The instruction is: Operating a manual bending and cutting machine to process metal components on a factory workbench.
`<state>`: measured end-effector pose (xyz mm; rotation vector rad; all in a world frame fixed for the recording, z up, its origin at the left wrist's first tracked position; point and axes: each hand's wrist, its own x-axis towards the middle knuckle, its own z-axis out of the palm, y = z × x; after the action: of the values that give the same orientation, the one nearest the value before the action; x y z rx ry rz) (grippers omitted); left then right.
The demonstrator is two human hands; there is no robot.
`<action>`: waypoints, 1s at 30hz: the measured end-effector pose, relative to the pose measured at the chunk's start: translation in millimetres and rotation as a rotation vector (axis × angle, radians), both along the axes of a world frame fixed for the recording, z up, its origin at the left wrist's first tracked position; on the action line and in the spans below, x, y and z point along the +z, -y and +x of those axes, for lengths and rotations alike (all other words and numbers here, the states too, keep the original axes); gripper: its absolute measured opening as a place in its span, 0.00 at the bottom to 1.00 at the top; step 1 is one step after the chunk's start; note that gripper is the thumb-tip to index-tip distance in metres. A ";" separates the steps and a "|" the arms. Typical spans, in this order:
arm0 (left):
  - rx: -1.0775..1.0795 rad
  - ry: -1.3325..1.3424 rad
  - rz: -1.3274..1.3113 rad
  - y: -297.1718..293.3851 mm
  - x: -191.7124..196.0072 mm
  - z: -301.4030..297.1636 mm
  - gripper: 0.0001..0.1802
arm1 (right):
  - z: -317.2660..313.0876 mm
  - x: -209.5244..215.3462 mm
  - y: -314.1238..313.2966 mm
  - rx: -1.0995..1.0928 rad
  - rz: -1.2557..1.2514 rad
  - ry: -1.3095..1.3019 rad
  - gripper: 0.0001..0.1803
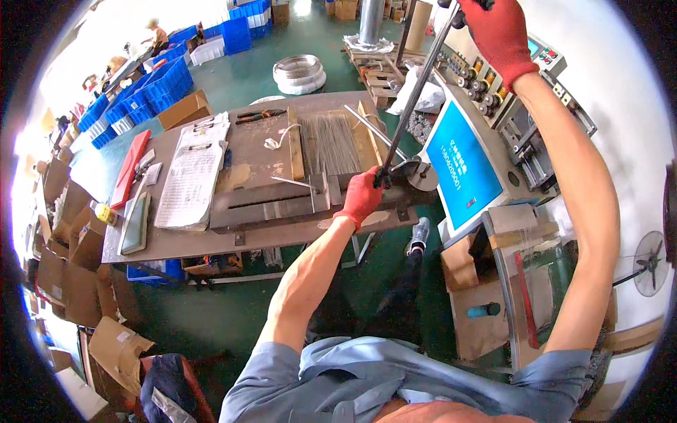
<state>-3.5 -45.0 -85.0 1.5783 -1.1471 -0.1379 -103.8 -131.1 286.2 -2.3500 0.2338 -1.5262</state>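
Both my hands wear red gloves with black palms. My right hand (497, 35) is raised at the upper right, closed around the top of a long metal lever (423, 81). The lever slants down to a steel bending fixture (282, 210) along the table's near edge. There my left hand (361, 197) is closed beside the lever's lower end; what its fingers hold is hidden. A round metal disc (423, 176) sits just right of it. Beyond the fixture, many thin straight wires (330, 141) lie between two wooden strips (295, 144).
Clipped paper sheets (190, 176), a red box (132, 166) and pliers (261, 115) lie on the brown table (243, 166). A machine with a blue screen (462, 169) stands close at right. Wire coils (299, 74), blue crates (151, 92) and cartons (185, 111) stand beyond.
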 end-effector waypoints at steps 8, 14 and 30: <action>0.031 -0.005 -0.025 -0.1 -0.2 -3.8 0.11 | 2.7 -2.2 12.5 0.220 0.066 0.025 0.21; 0.015 0.001 0.038 1.8 2.8 1.7 0.14 | -4.3 5.2 9.7 0.216 -0.011 0.047 0.18; 0.046 -0.029 0.008 -8.3 1.2 6.7 0.14 | -9.2 2.6 5.7 0.277 0.118 0.099 0.23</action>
<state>3.2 -36.8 -83.7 1.6038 -1.0878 -0.1347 -113.0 -136.8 288.8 -2.1070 -0.0243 -1.4471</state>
